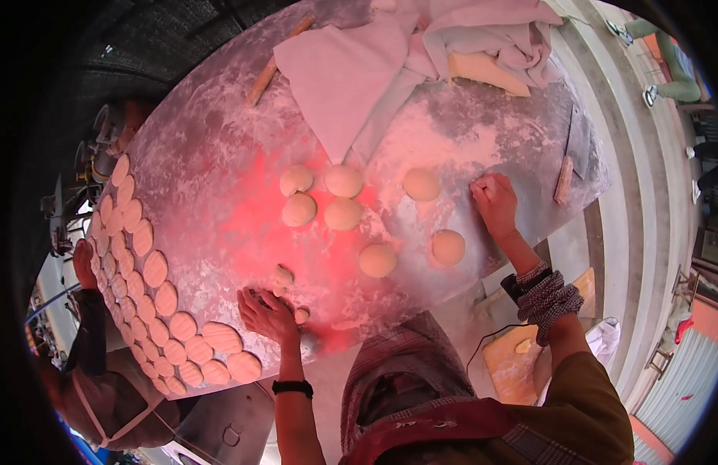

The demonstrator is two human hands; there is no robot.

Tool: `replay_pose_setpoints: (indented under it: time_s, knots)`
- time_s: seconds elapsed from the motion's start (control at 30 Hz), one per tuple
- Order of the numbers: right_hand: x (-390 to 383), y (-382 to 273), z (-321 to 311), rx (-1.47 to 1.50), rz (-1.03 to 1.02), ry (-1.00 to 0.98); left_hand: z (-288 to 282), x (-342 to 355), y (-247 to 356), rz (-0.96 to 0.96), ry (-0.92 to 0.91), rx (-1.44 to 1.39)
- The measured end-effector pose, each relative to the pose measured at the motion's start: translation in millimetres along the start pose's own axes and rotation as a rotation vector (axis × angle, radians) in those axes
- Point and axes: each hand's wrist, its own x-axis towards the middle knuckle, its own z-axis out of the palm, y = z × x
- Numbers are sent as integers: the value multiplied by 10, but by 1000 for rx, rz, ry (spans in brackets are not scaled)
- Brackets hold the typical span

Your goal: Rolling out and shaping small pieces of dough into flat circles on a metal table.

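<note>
1. Nearest the camera is the person's red apron point(471, 419), its cloth bunched at the waist below the table point(208, 182).
2. The right grip point(494, 203) is curled, knuckles up, near the table's right side; whether anything sits inside cannot be told.
3. Two smooth dough balls lie near it: one dough ball point(421, 184) directly left, the other dough ball point(448, 247) left and closer to the body. Both are apart from the fingers, nearer the right hand than the left; being round, they show no long axis.
4. The left grip point(266, 316) looks released, fingers spread palm-down, just beside small lumpy dough scraps point(283, 275); its underside is hidden.
5. Between the hands, farther out, four pale balls form a tight block, with another ball point(377, 260) closer in.
6. Flat, line-marked dough discs point(166, 297) crowd the left edge, near a co-worker's hand point(84, 264).
7. Dry flour streaks the tabletop; beyond lie limp, folded cloth point(359, 77), a wooden rolling pin point(278, 63) and a wood-handled cleaver point(579, 143).
</note>
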Motion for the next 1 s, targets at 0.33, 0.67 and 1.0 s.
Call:
replay_pose_setpoints:
  time_s: [0.33,0.67,1.0]
  knots:
    - [-178,-789,-203,311,-197,-263,-25,-2,-45,3,26,7]
    - [-420,-1307,-20,149,-501,-294,-51,-37,-46,29,23,7]
    - [-499,-2469,604,536,-781,-444,-100,58,-78,-82,36,-253]
